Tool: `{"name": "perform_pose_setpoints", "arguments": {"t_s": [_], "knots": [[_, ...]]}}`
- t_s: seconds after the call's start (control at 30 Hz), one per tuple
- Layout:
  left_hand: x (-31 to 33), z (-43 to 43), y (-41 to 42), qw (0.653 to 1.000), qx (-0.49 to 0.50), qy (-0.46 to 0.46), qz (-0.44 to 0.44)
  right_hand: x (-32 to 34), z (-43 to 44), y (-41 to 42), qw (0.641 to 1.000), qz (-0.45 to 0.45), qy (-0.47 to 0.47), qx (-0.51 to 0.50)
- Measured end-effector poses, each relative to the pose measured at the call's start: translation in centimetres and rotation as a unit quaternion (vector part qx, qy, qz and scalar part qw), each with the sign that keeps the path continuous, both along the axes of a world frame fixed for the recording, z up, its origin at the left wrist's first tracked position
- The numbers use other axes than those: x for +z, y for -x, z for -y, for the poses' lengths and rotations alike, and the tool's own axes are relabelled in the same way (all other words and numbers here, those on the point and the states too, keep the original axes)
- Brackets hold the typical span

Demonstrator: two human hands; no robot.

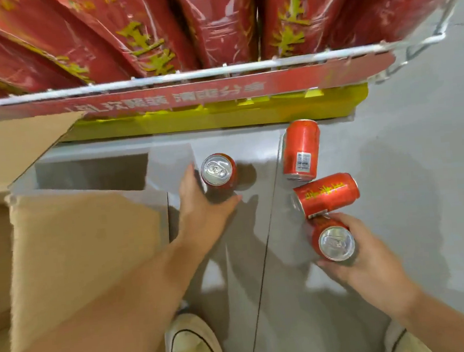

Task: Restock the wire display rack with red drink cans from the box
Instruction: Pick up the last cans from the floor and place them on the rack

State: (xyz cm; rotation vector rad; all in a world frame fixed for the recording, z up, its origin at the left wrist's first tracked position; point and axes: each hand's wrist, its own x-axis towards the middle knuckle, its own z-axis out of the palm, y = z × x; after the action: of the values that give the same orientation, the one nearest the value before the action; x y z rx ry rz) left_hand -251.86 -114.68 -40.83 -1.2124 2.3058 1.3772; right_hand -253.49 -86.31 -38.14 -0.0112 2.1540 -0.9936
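Below, left hand point(202, 206) spread beside upright can point(218, 172), right hand point(365, 258) gripping second can point(335, 242) (label hidden), box point(77, 245) cropped.

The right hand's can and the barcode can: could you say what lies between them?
Head view: a side-lying red can separates the held can from the barcode can.

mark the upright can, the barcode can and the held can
upright can point(215, 169): head view, on its silver top
barcode can point(301, 146): head view, on its red side above the barcode
held can point(336, 243): head view, on its silver top
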Motion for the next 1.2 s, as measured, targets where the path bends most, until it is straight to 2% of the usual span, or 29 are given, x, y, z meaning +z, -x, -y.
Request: {"name": "perform_pose_setpoints", "arguments": {"t_s": [0.13,0.33,0.47,0.6,0.93,1.2], "knots": [[-1.4,0.1,1.8,0.999,0.023,-0.016,-0.028,-1.1,0.1,0.1,1.000,-0.006,-0.003,-0.014],[0.0,0.1,2.5,0.999,0.028,-0.020,-0.009,-0.1,0.5,1.5,0.999,-0.010,0.025,-0.040],[2.9,-0.6,1.7,0.998,0.007,-0.059,-0.007,1.4,0.9,2.5,0.996,0.022,0.056,-0.064],[6.8,-1.8,0.9,0.991,0.030,-0.128,-0.019,4.4,1.5,3.4,0.990,0.059,0.092,-0.086],[21.6,-2.6,0.5,0.969,0.025,-0.247,-0.011,18.7,3.5,6.3,0.985,0.081,0.103,-0.113],[37.4,-1.8,2.1,0.956,-0.003,-0.289,-0.046,35.3,5.5,7.7,0.986,-0.005,0.102,-0.132]]}}
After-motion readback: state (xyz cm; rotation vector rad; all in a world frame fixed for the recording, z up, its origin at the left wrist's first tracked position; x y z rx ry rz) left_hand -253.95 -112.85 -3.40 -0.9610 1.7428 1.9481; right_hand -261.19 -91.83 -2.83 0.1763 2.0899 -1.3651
